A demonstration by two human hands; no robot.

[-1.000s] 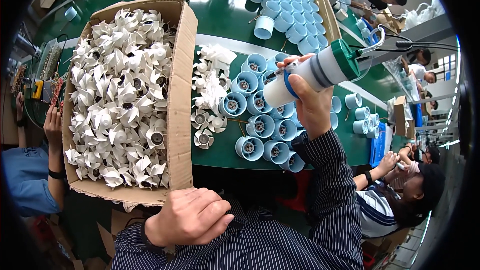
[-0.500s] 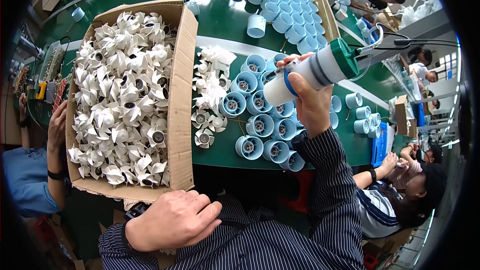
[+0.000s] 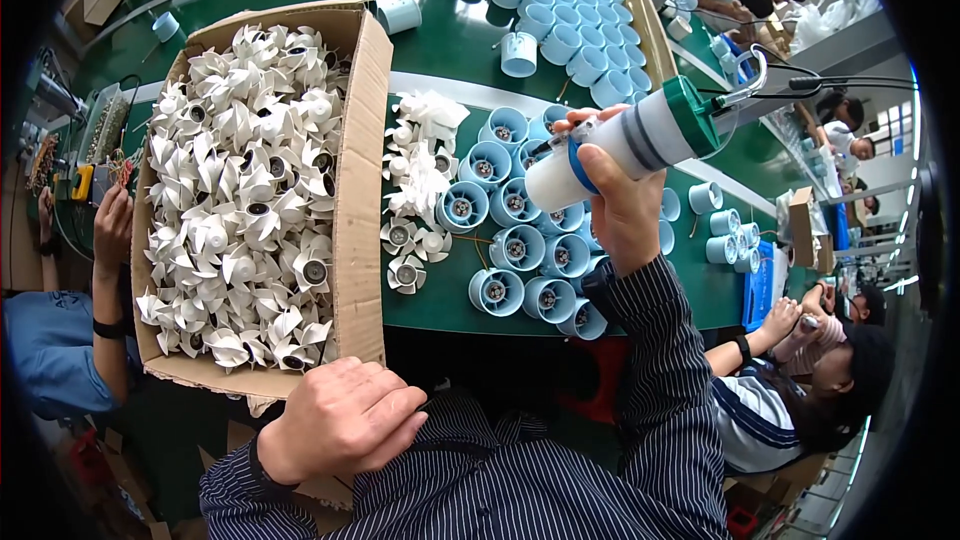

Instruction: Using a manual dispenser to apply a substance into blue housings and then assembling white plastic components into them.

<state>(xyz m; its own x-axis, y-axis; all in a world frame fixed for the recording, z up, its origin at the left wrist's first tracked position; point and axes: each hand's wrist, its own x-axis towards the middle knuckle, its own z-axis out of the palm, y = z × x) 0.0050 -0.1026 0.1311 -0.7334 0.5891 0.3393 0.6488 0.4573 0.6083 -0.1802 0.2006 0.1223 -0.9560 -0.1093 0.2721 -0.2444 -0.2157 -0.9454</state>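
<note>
My right hand (image 3: 627, 190) is wrapped round a thick white cylinder with a green cap (image 3: 640, 140), held tilted over the bench. It has dark bands and a blue ring by my thumb; a metal hook and a hose are at its capped end. Below it stand light-blue round fan housings (image 3: 520, 247) with motors inside. My left hand (image 3: 345, 415) is low by the near right corner of a cardboard box (image 3: 362, 210). Its fingers are curled together, and the palm side is hidden. White fan impellers (image 3: 240, 190) fill the box.
Loose impellers and white crumpled plastic (image 3: 425, 160) lie between box and housings. More blue housings (image 3: 575, 20) stand in rows at the far side. On the left another person's hand (image 3: 112, 230) is beside the box; co-workers sit at right. Cables (image 3: 840, 90) run to the cylinder's hook end.
My left hand has shifted slightly left and up, closer to the box corner. The right hand and the cylinder have hardly moved. At left, the other person's hand has risen slightly.
</note>
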